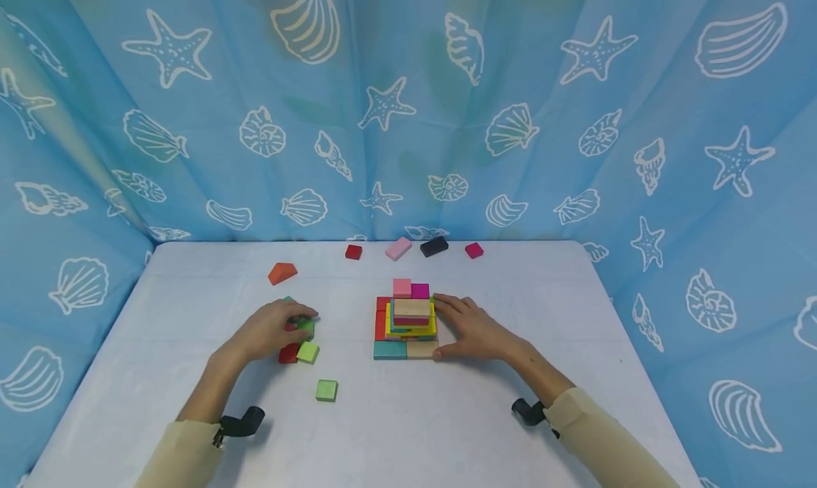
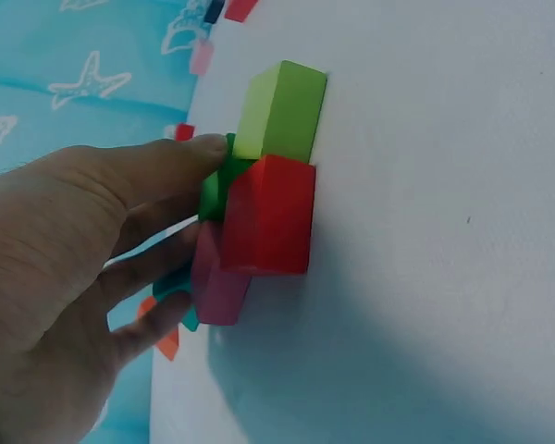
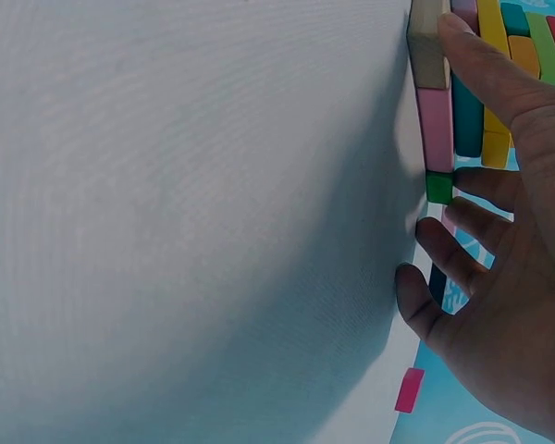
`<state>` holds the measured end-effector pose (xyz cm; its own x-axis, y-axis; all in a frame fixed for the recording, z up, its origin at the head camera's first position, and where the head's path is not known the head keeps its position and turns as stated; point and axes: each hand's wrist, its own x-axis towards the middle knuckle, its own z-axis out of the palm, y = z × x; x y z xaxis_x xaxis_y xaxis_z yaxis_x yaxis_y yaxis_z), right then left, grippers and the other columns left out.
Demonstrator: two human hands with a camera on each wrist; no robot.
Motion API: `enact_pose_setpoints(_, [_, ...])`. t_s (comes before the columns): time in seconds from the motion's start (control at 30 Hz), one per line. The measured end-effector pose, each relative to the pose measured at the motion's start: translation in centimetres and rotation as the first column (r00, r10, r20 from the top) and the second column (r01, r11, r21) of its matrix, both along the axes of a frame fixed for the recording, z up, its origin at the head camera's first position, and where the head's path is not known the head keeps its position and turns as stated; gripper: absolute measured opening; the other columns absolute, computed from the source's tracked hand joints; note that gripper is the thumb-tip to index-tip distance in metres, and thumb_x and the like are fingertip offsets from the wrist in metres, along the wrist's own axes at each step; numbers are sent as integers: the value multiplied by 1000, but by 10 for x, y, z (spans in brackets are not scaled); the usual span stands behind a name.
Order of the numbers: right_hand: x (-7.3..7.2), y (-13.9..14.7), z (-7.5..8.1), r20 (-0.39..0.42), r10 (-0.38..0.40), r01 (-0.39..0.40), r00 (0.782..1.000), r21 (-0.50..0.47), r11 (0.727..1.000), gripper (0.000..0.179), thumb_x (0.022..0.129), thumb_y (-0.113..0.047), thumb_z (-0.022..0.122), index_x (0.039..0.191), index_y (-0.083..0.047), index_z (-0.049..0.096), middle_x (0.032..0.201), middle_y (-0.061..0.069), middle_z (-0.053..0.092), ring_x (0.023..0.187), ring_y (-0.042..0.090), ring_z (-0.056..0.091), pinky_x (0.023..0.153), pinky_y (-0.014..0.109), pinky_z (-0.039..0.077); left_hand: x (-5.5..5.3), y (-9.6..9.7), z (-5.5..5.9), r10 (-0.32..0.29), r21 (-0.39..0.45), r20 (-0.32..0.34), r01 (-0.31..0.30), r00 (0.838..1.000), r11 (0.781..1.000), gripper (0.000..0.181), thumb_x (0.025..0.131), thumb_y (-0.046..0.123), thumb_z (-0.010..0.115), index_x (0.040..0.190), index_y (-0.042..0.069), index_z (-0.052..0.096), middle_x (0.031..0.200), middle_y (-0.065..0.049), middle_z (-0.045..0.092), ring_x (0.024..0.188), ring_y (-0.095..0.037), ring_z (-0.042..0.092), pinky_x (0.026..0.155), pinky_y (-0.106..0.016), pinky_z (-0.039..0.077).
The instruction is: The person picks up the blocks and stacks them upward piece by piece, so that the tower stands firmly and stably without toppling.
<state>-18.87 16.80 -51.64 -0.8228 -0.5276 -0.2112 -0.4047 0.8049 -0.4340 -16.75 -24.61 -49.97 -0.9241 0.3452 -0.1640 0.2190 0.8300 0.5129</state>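
My left hand (image 1: 271,328) reaches over a small cluster of blocks, thumb and fingers around a green block (image 1: 308,328). Beside it in the left wrist view are a red block (image 2: 270,217), a light green block (image 2: 282,111) and a pink block (image 2: 217,277); a teal block is partly hidden behind the fingers. My right hand (image 1: 475,330) rests at the right side of a tiered stack of coloured blocks (image 1: 389,350). Its fingers are spread along that side, and the thumb touches the front wooden block (image 3: 429,46). A wooden block (image 1: 412,308) tops the stack.
A lone light green block (image 1: 327,390) lies in front of the cluster, an orange block (image 1: 282,273) behind it. Along the back edge of the white table (image 1: 510,417) lie red (image 1: 354,252), pink (image 1: 398,248), black (image 1: 434,246) and magenta (image 1: 474,250) blocks, before a blue curtain.
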Motion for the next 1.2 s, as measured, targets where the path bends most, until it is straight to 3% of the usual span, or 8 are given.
enact_pose_setpoints(0.4, [0,2,0,-12,12,-12,1000,-9,1000,102,74,-58,82,157,-24,34,164,1,28,143,30,34,109,56,41,-2,13,4,-8,-38,-37,7,999,999,45,86,21,81,129,17,69,114,-2,67,98,-19,60,88,-42,56])
enact_pose_setpoints(0.5, [0,3,0,-18,22,-22,1000,-10,1000,101,74,-58,82,157,-24,35,164,1,28,142,30,34,109,56,41,-5,31,11,5,10,-110,-4,994,1000,49,86,24,80,133,19,66,116,0,68,104,-21,63,90,-45,56])
enact_pose_setpoints(0.6, [-1,4,-2,-25,26,-27,999,-15,1000,102,74,-59,82,157,-23,35,164,1,28,142,30,34,109,56,41,-12,54,27,16,121,-211,10,977,993,51,88,25,79,136,20,63,117,0,68,107,-24,64,90,-46,56])
enact_pose_setpoints(0.73, [-2,4,-5,-30,32,-33,999,-20,999,101,75,-61,80,157,-24,34,164,0,27,143,30,34,109,57,41,-20,88,54,9,276,-331,88,944,957,55,89,23,78,140,20,59,118,2,67,107,-20,63,87,-43,55])
enact_pose_setpoints(0.87, [-2,4,-6,-30,41,-42,999,-23,999,101,76,-61,80,157,-23,34,165,0,27,143,30,33,109,58,40,-25,120,70,-44,327,-379,178,924,928,58,90,28,77,143,24,55,120,6,66,107,-13,60,87,-40,54])
enact_pose_setpoints(1.03, [-3,4,-6,-33,38,-38,999,-13,999,101,75,-61,80,157,-23,35,164,1,29,142,30,35,109,57,40,-27,150,72,-131,270,-372,241,919,932,57,90,31,77,142,26,57,127,4,64,115,-17,59,96,-43,53])
enact_pose_setpoints(1.2, [-2,4,-4,-26,32,-32,999,-7,999,100,75,-61,80,157,-24,35,164,2,29,141,31,36,110,57,40,-28,164,65,-177,223,-360,269,916,937,56,88,32,79,140,27,58,133,1,62,124,-22,54,96,-45,53])
